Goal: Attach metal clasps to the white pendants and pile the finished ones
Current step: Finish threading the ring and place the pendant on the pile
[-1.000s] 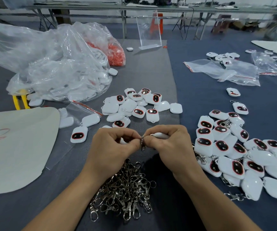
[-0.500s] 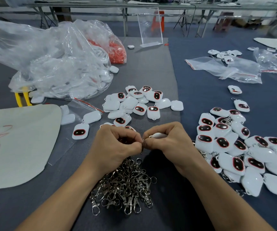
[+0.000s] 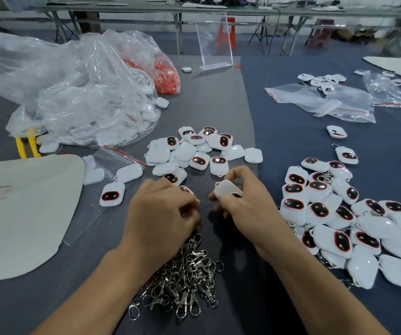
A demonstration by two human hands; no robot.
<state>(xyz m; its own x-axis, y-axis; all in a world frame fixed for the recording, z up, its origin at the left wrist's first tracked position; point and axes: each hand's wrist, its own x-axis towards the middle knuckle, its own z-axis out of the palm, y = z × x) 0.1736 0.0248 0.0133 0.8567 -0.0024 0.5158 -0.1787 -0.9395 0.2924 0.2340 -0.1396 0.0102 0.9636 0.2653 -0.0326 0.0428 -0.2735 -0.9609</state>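
Note:
My right hand (image 3: 247, 206) pinches a white pendant (image 3: 227, 189), back side up, just above the table. My left hand (image 3: 160, 213) sits a short gap to its left with fingers curled; a small glint of metal shows at its fingertips, which looks like a clasp ring. A heap of silver metal clasps (image 3: 182, 279) lies directly below both hands. Loose white pendants with dark red-rimmed faces (image 3: 194, 151) are scattered just beyond my hands. At the right lies a bigger pile of pendants with clasps on them (image 3: 339, 213).
Large clear plastic bags of white pendants (image 3: 73, 105) and an orange-filled bag (image 3: 165, 76) sit at the back left. A white sheet (image 3: 25, 209) lies at left, with a yellow-handled tool (image 3: 26, 146) behind it. A clear acrylic stand (image 3: 215, 42) and zip bags (image 3: 322, 100) are further back.
My hands, pressed together on a ring and pendant before, have drawn a little apart. The right hand has lifted and turned the pendant so more of it shows.

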